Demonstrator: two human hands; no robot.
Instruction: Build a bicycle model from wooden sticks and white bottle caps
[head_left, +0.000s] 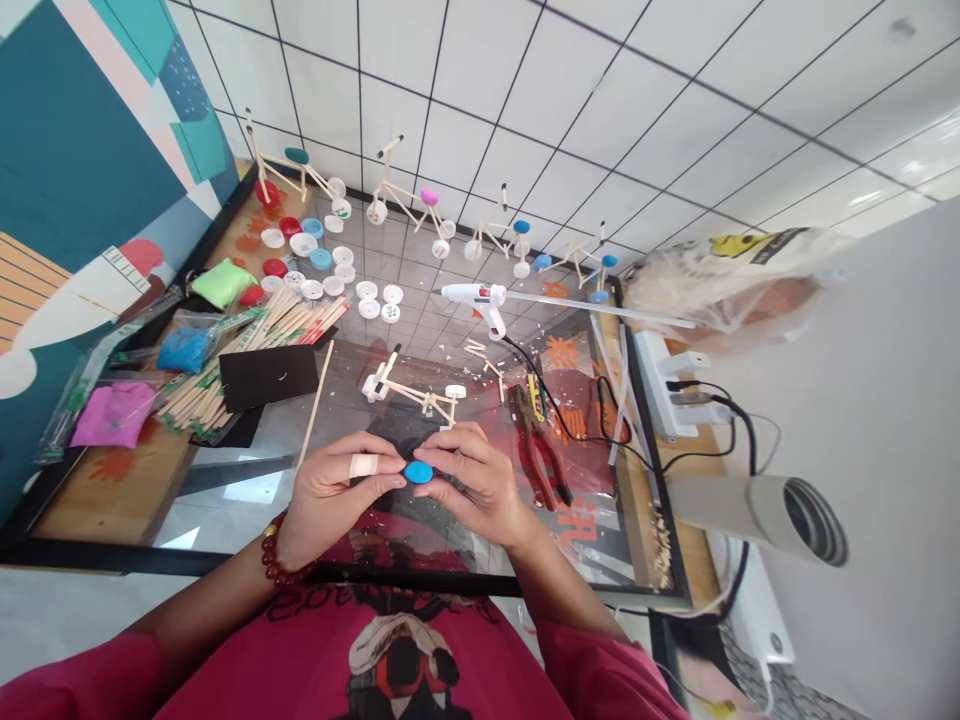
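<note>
A flattened oval of blue modelling clay (418, 472) sits between my hands above the glass tabletop. My left hand (337, 490), with a bandaged finger and a red bead bracelet, pinches it from the left. My right hand (472, 480) presses it from the right with its fingertips. Just beyond my hands lies a stick model bicycle frame (409, 393) with white bottle-cap wheels. A black card (268, 377) lies to the left, beside a loose wooden stick (315, 405). To the right are red-handled pliers (536, 450).
A hot glue gun (472, 302) with a long glue stick lies at the far side, near several finished stick bicycles (405, 195). Bottle caps, bagged clay (112, 413) and bundled sticks (255, 345) lie at the left. A power strip (660, 385) and plastic bag (720, 280) lie at the right.
</note>
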